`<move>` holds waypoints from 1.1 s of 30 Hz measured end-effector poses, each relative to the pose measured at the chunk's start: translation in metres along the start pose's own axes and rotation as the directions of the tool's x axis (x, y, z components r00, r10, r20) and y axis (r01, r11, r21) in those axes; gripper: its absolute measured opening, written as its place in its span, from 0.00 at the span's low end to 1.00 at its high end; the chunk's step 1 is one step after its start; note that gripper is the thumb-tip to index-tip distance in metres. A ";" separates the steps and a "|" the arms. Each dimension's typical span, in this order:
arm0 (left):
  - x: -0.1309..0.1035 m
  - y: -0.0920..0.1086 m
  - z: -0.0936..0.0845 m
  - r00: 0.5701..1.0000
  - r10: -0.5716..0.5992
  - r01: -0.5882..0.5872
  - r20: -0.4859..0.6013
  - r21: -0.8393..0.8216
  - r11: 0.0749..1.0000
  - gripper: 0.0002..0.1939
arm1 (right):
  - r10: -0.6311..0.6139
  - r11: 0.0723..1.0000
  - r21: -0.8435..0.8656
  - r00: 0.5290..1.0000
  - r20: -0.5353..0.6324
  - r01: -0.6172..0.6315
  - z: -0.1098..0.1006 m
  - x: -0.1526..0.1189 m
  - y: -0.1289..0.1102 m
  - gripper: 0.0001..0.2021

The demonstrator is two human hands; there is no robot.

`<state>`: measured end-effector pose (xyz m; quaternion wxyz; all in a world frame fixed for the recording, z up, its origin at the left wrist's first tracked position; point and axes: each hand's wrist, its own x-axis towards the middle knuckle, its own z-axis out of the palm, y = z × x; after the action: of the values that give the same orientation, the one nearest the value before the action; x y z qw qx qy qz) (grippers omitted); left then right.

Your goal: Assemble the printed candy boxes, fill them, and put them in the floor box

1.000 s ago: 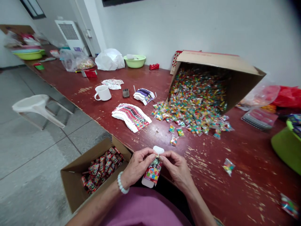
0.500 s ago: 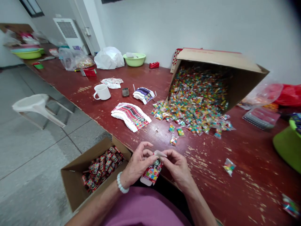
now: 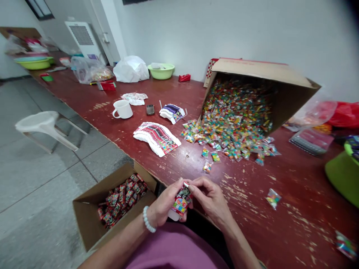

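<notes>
A small printed box [image 3: 181, 202] with a white flap at its lower end is held at the table's front edge. My left hand [image 3: 165, 204] is wrapped round it from the left, fingertips showing behind its right side. My right hand [image 3: 209, 196] pinches the box's upper end. Beyond the hands lie a fanned stack of flat red-and-white cartons [image 3: 158, 137] and a purple stack [image 3: 172, 113]. Small candy packets [image 3: 235, 127] spill from a cardboard box [image 3: 294, 93] lying on its side. Another cardboard box [image 3: 88, 216], low on the left, holds filled-looking red boxes [image 3: 123, 198].
On the red table [image 3: 246, 186] stand a white mug [image 3: 122, 109], a small dark device [image 3: 150, 109] and a green basin [image 3: 161, 71]. Single packets [image 3: 273, 198] lie at the right, near a green container [image 3: 342, 175]. A white stool [image 3: 45, 123] stands at the left.
My left fingers have moved from the box's top to behind it. The raised white flap at the top is now folded down, with my right fingers against it.
</notes>
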<state>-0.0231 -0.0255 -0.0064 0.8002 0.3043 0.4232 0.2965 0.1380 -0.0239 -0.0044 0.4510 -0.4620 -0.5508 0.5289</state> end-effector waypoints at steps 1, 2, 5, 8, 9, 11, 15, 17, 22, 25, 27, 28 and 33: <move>0.000 -0.001 0.000 1.000 0.010 -0.009 -0.011 0.021 1.000 0.30 | 0.027 1.000 -0.004 1.000 0.000 -0.027 0.001 0.001 -0.001 0.11; 0.000 -0.001 -0.001 1.000 0.017 -0.017 -0.018 0.045 0.999 0.31 | 0.044 0.999 -0.021 0.999 -0.004 -0.044 0.002 0.002 -0.002 0.10; 0.001 -0.004 -0.003 0.999 0.034 -0.032 -0.014 0.113 0.993 0.34 | 0.083 0.996 -0.039 0.997 -0.003 -0.083 0.004 0.006 -0.004 0.11; 0.000 -0.005 -0.005 0.997 0.071 -0.073 0.012 0.181 0.981 0.36 | 0.161 0.979 0.123 0.986 0.045 -0.165 0.006 0.009 -0.001 0.13; 0.000 -0.005 -0.006 0.996 0.090 -0.091 0.018 0.206 0.974 0.36 | 0.179 0.966 0.178 0.982 0.057 -0.186 0.007 0.010 0.001 0.13; -0.002 -0.004 -0.008 0.992 0.125 -0.129 0.033 0.258 0.958 0.36 | 0.193 0.946 0.254 0.979 0.064 -0.203 0.008 0.012 0.005 0.12; -0.004 -0.002 -0.011 0.987 0.156 -0.162 0.044 0.319 0.934 0.37 | 0.170 0.941 0.287 0.983 0.067 -0.182 0.008 0.013 0.007 0.11; -0.005 0.000 -0.011 0.986 0.164 -0.165 0.029 0.312 0.936 0.36 | 0.115 0.964 0.232 0.991 0.074 -0.129 0.007 0.011 0.003 0.10; -0.007 0.003 -0.006 0.988 0.141 -0.123 -0.064 0.232 0.965 0.35 | -0.147 0.986 -0.067 0.988 0.050 0.150 0.015 -0.004 0.006 0.08; -0.005 0.000 -0.005 0.986 0.140 -0.120 -0.094 0.193 0.974 0.33 | -0.244 0.941 -0.245 0.970 -0.008 0.235 0.023 -0.010 0.017 0.07; -0.002 -0.002 -0.006 0.987 0.135 -0.124 -0.085 0.132 0.984 0.29 | -0.273 0.911 -0.322 0.962 -0.003 0.258 0.020 -0.007 0.023 0.08; -0.001 -0.003 -0.007 0.989 0.131 -0.125 -0.063 0.087 0.988 0.28 | -0.272 0.903 -0.343 0.962 0.008 0.258 0.015 -0.003 0.025 0.08; 0.005 0.007 -0.014 0.982 0.190 -0.190 -0.001 -0.049 0.981 0.22 | -0.189 0.854 -0.520 0.934 -0.303 0.004 -0.038 0.040 0.034 0.15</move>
<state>-0.0343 -0.0144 -0.0102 0.7762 0.3245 0.3833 0.3812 0.1703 0.0227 -0.0365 0.4273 -0.6213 -0.6069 0.2512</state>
